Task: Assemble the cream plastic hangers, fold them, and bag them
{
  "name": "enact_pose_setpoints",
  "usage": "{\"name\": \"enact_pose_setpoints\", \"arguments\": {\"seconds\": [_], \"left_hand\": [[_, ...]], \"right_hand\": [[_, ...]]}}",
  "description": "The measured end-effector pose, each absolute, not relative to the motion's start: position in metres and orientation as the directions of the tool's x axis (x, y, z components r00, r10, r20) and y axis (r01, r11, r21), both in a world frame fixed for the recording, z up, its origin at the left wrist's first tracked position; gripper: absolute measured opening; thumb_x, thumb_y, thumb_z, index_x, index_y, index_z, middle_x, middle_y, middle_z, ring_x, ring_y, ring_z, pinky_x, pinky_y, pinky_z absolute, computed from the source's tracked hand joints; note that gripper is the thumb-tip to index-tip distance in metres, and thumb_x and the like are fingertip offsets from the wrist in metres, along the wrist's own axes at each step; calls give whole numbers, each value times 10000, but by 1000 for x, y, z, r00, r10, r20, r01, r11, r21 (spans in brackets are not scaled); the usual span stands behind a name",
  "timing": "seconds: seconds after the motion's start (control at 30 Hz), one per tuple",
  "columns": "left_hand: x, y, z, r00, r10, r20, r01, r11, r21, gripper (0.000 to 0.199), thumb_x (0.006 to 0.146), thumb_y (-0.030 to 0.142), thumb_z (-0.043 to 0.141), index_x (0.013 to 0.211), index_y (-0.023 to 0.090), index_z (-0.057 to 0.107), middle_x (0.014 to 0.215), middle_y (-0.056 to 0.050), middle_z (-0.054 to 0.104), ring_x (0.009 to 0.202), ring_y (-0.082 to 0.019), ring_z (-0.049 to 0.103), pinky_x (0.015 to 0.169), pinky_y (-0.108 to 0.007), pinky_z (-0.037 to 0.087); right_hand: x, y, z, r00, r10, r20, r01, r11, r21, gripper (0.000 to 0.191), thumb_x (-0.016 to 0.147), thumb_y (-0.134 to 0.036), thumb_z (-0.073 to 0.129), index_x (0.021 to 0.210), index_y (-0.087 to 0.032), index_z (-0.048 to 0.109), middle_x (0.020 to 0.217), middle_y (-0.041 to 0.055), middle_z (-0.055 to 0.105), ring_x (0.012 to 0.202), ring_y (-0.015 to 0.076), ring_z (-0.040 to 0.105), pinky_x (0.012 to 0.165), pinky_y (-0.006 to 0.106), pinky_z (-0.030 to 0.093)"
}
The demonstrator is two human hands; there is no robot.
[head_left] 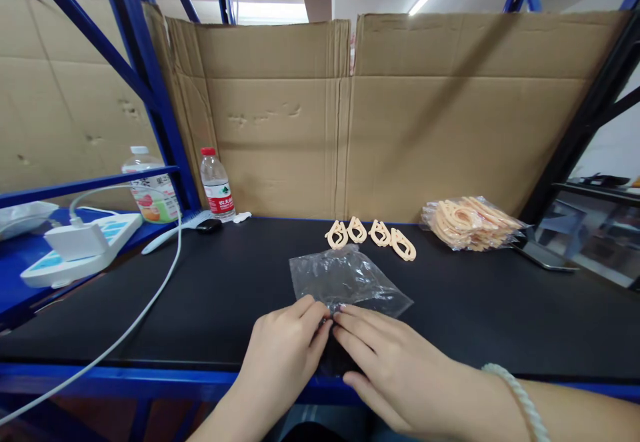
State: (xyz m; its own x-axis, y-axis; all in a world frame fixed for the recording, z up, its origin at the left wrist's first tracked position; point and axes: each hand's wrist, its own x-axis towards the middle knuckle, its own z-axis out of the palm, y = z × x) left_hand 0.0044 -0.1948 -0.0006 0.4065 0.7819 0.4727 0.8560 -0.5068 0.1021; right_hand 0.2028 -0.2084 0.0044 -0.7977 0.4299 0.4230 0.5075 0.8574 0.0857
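A clear plastic bag [345, 275] lies flat on the black tabletop, its near edge at my fingers. My left hand [290, 342] pinches that near edge between thumb and fingers. Beside it, my right hand [385, 355] rests its fingertips on the same edge, with the thumb held apart below. Just beyond the bag sit several cream plastic folding hangers [379, 233] in a row. A packed bag of similar cream hangers [470, 222] lies farther right.
At the back left stand a red-capped water bottle [218, 189] and a larger bottle [153, 192]. A white comb [170, 234], a power strip [80, 252] and a white cable [150, 305] are at left. Cardboard [275, 115] walls the back; a phone-like object [547, 257] lies right.
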Motion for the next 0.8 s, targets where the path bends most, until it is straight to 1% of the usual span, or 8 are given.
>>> {"name": "enact_pose_setpoints", "arguments": {"seconds": [0.07, 0.2, 0.3, 0.4, 0.53, 0.67, 0.73, 0.8], "left_hand": [[5, -194, -2, 398, 772, 495, 858, -504, 96, 204, 913, 189, 429, 822, 215, 610, 746, -2, 615, 589, -150, 611, 533, -234, 411], [4, -193, -3, 368, 758, 538, 855, -504, 125, 223, 927, 202, 418, 822, 217, 614, 749, -2, 605, 589, -150, 603, 528, -244, 418], [5, -193, -3, 359, 735, 576, 823, -540, 177, 212, 926, 203, 426, 819, 215, 608, 762, -8, 599, 642, -155, 605, 572, -249, 450], [5, -194, -3, 351, 712, 608, 784, -579, 224, 183, 918, 193, 447, 818, 213, 599, 795, -15, 603, 720, -166, 608, 628, -259, 472], [5, -194, -3, 340, 679, 651, 732, -625, 270, 159, 912, 177, 463, 820, 206, 589, 820, -24, 592, 753, -173, 581, 648, -275, 473], [4, -195, -2, 331, 637, 696, 689, -667, 282, 139, 912, 161, 471, 853, 198, 592, 850, -39, 573, 780, -179, 550, 701, -303, 476], [4, -195, -1, 336, 624, 706, 674, -682, 282, 140, 910, 149, 472, 853, 197, 590, 862, -45, 564, 797, -180, 542, 730, -313, 478], [5, -195, -1, 337, 619, 709, 663, -691, 289, 144, 911, 142, 467, 849, 196, 585, 869, -48, 556, 808, -179, 542, 749, -316, 481]], "right_hand": [[200, -209, 0, -790, 472, 391, 530, 846, 50, 514, 957, -380, 457, 1317, -16, 511, 1347, 213, 509, 1271, 312, 445, 1080, 402, 382], [199, -208, 1, -797, 528, 295, 551, 834, -3, 623, 938, -459, 483, 1353, 6, 471, 1390, 235, 449, 1308, 341, 399, 1103, 441, 345], [201, -206, 5, -793, 570, 215, 577, 816, -38, 831, 897, -607, 476, 1402, 45, 372, 1454, 278, 293, 1364, 386, 271, 1108, 501, 312], [201, -201, 7, -788, 578, 213, 578, 813, -73, 964, 849, -717, 432, 1440, 31, 294, 1485, 278, 195, 1396, 381, 171, 1129, 516, 259], [197, -197, 7, -774, 589, 234, 584, 806, -97, 1001, 820, -751, 434, 1456, 5, 272, 1485, 279, 248, 1400, 382, 154, 1147, 504, 206], [192, -197, 7, -776, 587, 233, 575, 809, -123, 1007, 808, -751, 459, 1436, 22, 307, 1452, 308, 301, 1358, 416, 258, 1128, 509, 246], [192, -197, 8, -777, 587, 228, 570, 809, -141, 975, 816, -737, 466, 1428, 10, 332, 1441, 299, 330, 1340, 410, 301, 1126, 513, 245], [193, -197, 8, -775, 595, 211, 571, 804, -167, 938, 834, -724, 455, 1434, -13, 333, 1449, 279, 334, 1354, 390, 287, 1133, 511, 229]]}}
